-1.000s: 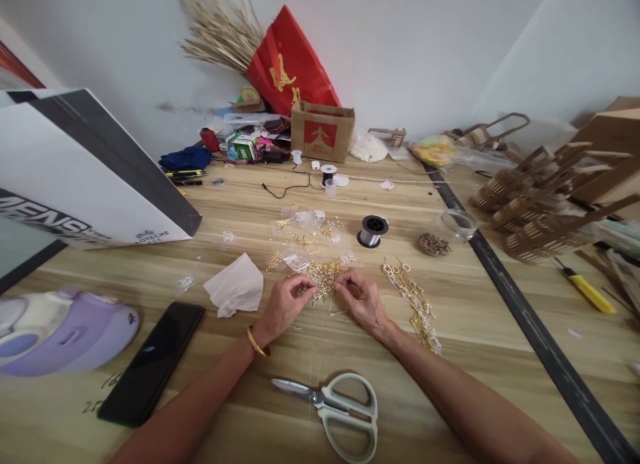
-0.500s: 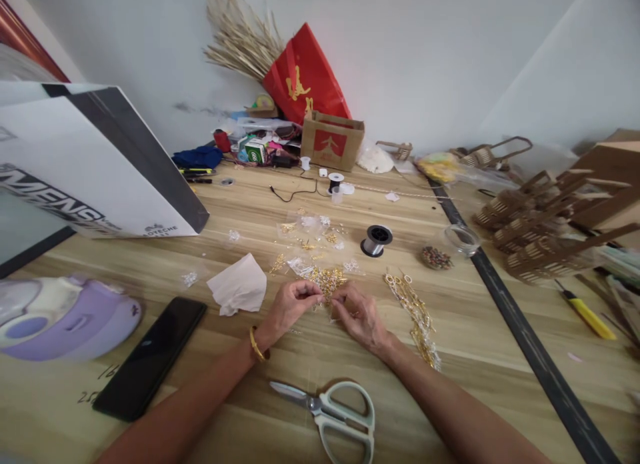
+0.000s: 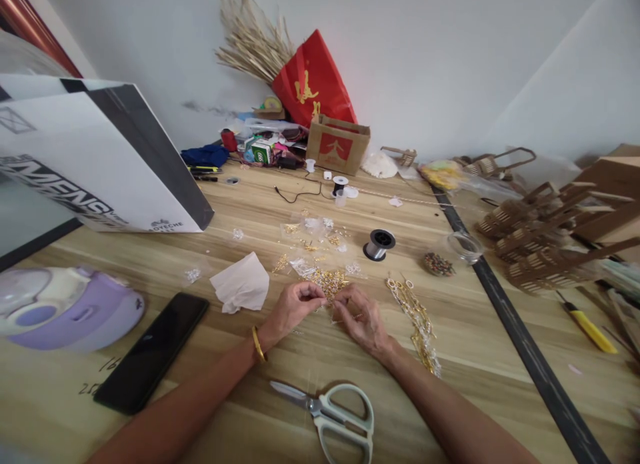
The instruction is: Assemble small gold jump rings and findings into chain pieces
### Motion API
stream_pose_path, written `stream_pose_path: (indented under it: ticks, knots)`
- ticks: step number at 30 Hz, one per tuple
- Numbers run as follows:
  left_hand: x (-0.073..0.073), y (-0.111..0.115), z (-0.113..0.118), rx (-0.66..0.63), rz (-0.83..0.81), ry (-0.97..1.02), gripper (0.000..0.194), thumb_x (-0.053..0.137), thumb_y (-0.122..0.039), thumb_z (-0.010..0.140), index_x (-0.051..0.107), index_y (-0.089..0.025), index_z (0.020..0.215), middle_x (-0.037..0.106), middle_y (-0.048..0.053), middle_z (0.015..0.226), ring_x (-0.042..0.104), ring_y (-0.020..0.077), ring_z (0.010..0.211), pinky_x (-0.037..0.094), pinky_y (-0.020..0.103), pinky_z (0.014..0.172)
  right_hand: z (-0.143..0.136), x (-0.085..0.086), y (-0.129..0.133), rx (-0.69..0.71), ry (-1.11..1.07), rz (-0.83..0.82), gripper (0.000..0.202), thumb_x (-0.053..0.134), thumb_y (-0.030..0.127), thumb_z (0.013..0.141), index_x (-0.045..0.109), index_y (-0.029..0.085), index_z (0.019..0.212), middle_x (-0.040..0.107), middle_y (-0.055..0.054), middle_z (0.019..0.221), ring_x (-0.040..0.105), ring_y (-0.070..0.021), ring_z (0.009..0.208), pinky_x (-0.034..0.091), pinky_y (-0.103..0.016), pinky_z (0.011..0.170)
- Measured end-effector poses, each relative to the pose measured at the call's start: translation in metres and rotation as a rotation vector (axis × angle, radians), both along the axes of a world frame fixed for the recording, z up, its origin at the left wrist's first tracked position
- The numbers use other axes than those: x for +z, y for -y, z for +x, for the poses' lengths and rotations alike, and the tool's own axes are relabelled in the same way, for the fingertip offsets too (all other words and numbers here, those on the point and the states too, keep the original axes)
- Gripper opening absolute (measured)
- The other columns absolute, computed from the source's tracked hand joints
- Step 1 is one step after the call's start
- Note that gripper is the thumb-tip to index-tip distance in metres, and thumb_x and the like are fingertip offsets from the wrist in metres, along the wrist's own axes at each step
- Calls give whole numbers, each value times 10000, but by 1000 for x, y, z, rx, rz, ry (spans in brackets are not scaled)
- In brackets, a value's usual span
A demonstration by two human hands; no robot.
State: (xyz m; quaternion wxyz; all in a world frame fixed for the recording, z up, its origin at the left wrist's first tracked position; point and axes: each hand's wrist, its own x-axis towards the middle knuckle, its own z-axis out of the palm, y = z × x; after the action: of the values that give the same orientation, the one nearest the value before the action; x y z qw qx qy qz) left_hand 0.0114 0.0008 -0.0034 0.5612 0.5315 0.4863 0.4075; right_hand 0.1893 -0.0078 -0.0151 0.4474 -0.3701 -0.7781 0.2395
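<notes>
Looking at a left hand and right hand, both bare, at the near edge of a loose pile of tiny gold and silver metal pieces. Got thumb and index tips nearly together on all 2; can't tell if gripping anything, too tiny. Can't make out a direction for single bits either. Spotted right of those: gold-and-silver chain strands, running lengthwise from far left to near right. Also got multicoloured beads in a clear round jar.
</notes>
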Motion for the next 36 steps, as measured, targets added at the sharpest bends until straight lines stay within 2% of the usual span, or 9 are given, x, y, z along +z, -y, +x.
stream_pose_path:
  ticks: [13,22,28,36]
  knots:
    - [4,2,-1,0,60,-33,101,675,-213,639,628,-124,651,603,3,613,510,107,592,394,212,570,0,2,2,-7,1,-33,84,506,219,878,558,192,818,564,-35,745,541,-155,703,455,-286,641]
    - [4,2,-1,6,25,56,148,678,-228,661,567,-129,663,534,-36,571,462,76,542,349,193,528,1,2,2,-15,9,-38,88,497,211,879,551,199,811,563,-32,746,538,-158,704,453,-293,636]
    - [15,5,-2,-39,-8,140,198,633,-311,729,518,-150,725,617,0,657,558,118,654,417,230,640,0,1,1,-8,3,-16,79,503,195,870,552,194,808,575,-34,742,544,-156,701,456,-289,655]
    - [18,4,-5,-86,37,129,196,563,-328,794,538,-148,719,591,3,662,530,117,651,414,233,650,0,3,1,-10,-5,-14,80,510,199,868,558,193,804,580,-39,740,550,-160,700,462,-290,648]
